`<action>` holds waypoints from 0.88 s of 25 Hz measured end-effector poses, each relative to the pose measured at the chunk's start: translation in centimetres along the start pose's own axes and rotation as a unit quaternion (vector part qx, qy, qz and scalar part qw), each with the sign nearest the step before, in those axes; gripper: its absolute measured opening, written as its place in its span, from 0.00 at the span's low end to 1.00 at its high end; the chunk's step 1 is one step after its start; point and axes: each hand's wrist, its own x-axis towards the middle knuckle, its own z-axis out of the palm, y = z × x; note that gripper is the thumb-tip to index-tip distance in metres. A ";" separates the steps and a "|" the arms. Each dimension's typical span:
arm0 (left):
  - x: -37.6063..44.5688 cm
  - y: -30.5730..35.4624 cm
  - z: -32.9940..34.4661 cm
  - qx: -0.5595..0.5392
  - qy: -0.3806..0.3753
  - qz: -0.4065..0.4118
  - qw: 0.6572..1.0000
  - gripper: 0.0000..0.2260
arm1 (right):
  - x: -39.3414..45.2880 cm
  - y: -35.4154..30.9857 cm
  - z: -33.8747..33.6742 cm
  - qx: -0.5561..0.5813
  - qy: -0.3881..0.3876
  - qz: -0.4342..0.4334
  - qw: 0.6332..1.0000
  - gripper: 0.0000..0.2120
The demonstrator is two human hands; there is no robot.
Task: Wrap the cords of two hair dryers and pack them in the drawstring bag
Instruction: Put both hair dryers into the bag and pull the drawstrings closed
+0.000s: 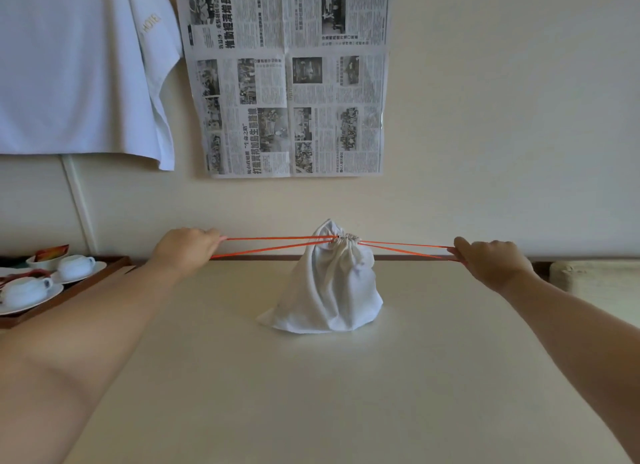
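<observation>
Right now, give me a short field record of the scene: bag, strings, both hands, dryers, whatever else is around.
bag: white bag upright at mid table, mouth cinched shut
strings: orange strings stretched taut to both sides from the mouth
left hand: left hand grips the left strings
right hand: right hand grips the right strings
dryers: not visible; cannot tell if they are inside
left side: tray with white cups on saucers
wall: newspaper and white shirt hanging
</observation>
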 end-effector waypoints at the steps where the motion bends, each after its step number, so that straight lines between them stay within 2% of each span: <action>1: 0.1 0.3 -0.2 0.001 0.008 -0.013 1.000 0.14 | 0.0 -0.6 -0.1 -0.022 -0.003 0.011 1.000 0.18; 4: 0.5 0.7 -1.0 0.020 0.031 -0.002 0.999 0.14 | 0.3 -0.7 -0.4 -0.080 -0.028 0.002 0.996 0.16; 6: 1.1 0.0 -1.1 0.034 0.049 0.041 0.997 0.15 | 0.6 0.1 0.4 -0.026 0.022 -0.015 0.999 0.13; 8: 1.3 -0.9 -1.4 0.041 0.063 0.079 0.994 0.21 | 0.2 0.5 1.4 0.012 0.082 -0.025 0.996 0.10; 11: 0.6 -0.8 -1.6 0.003 0.028 0.087 0.996 0.25 | -1.5 -0.7 1.8 0.049 0.037 -0.010 0.998 0.11; 13: -0.2 0.2 -1.7 -0.059 -0.037 0.029 0.997 0.25 | -3.2 -2.6 2.1 0.139 -0.006 0.057 0.989 0.13; 14: -0.8 1.0 -1.7 -0.121 -0.079 -0.009 0.989 0.26 | -4.1 -3.6 2.3 0.232 -0.045 0.097 0.967 0.14; 15: -1.4 1.8 -1.6 -0.205 -0.121 -0.046 0.970 0.27 | -5.0 -4.9 2.4 0.372 -0.088 0.136 0.914 0.15; 16: -2.4 2.7 -1.5 -0.303 -0.175 -0.080 0.933 0.27 | -5.7 -6.2 2.6 0.507 -0.119 0.175 0.836 0.16; 17: -3.7 3.8 -1.5 -0.381 -0.252 -0.109 0.883 0.25 | -6.4 -7.5 2.6 0.592 -0.160 0.206 0.763 0.16; 18: -5.2 5.1 -1.5 -0.430 -0.337 -0.123 0.828 0.24 | -7.2 -8.5 2.4 0.634 -0.203 0.224 0.712 0.16; 19: -6.5 6.4 -1.2 -0.448 -0.405 -0.118 0.788 0.23 | -7.7 -9.3 2.1 0.652 -0.249 0.227 0.679 0.16; 20: -7.6 7.7 -1.1 -0.455 -0.448 -0.102 0.763 0.20 | -8.1 -9.9 1.7 0.664 -0.284 0.223 0.655 0.16; 22: -7.7 10.1 -0.6 -0.459 -0.455 -0.087 0.759 0.09 | -8.0 -10.2 0.3 0.680 -0.312 0.214 0.628 0.13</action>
